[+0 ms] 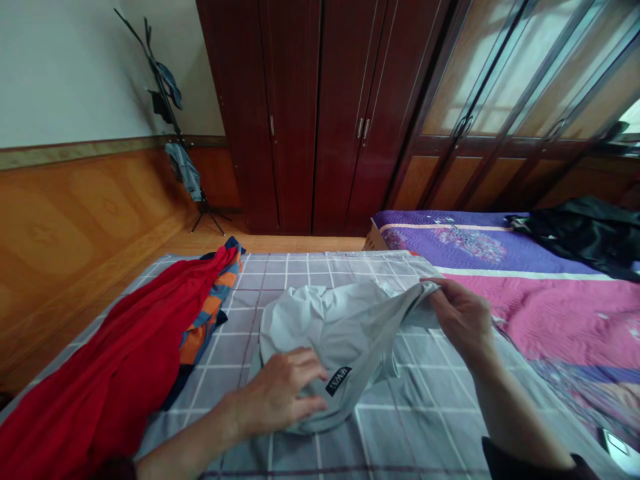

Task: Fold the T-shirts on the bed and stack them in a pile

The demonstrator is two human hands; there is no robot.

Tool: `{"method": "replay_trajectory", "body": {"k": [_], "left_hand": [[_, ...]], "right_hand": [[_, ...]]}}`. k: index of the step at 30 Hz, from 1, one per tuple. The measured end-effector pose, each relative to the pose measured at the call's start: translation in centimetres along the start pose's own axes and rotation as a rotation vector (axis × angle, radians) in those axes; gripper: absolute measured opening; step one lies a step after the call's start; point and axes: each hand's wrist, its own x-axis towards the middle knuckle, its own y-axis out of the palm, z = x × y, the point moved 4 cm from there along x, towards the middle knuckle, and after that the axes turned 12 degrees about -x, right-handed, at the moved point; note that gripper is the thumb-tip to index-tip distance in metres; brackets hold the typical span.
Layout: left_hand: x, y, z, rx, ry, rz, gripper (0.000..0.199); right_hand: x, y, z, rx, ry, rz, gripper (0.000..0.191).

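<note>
Well, our pale grey T-shirt [330,327] lies rumpled in the middle of the checked bedsheet [425,413], our open left hand [283,393] resting flat on it, our right hand [463,320] pinching its raised edge.

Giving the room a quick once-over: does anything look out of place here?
The black garment stands out: it lies in a loose heap on the purple quilt, off to the right. The light grey shirt is rumpled, but that seems to come from handling: the left hand presses on it and the right hand lifts its edge.
</note>
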Motion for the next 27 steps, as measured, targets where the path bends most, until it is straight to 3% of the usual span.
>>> {"method": "replay_trajectory", "body": {"k": [2,3,5,7,10,12,14,19,24,27], "left_hand": [[0.9,2.2,-0.6,0.045,0.071,0.058,0.031],[1.2,2.9,-0.4,0.04,0.072,0.081,0.025],[1.5,2.9,1.1,-0.102,-0.018,0.044,0.013],[1.6,0.9,3.7,-0.389,-0.166,-0.121,0.02],[1.1,-3.2,8.4,-0.658,-0.308,-0.439,0.024],[0.7,-5.0,10.6,-0.562,-0.382,-0.504,0.023],[0.4,-5.7,11.5,-0.362,-0.437,-0.51,0.018],[0.4,-4.4,9.7,-0.051,-0.331,-0.473,0.015],[1.2,-2.8,8.2,0.159,-0.257,-0.326,0.022],[1.7,-2.0,7.6,0.194,-0.248,-0.301,0.016]], "right_hand": [[0.1,-0.3,0.3,0.06,0.036,0.0,0.023],[0.1,-0.6,0.3,0.08,0.061,0.0,0.022],[0.2,-1.0,-0.5,0.093,0.127,0.01,0.023],[0.2,-0.8,-2.1,0.08,0.192,0.074,0.025],[-0.2,1.4,-5.1,-0.033,0.224,0.322,0.036],[-0.9,3.7,-6.9,-0.151,0.191,0.485,0.043],[-1.7,5.9,-8.1,-0.235,0.151,0.559,0.046],[-3.0,8.1,-9.5,-0.319,0.09,0.582,0.045],[-3.7,6.7,-10.5,-0.365,0.055,0.643,0.04],[-4.0,5.8,-11.0,-0.416,0.06,0.646,0.038]]}}
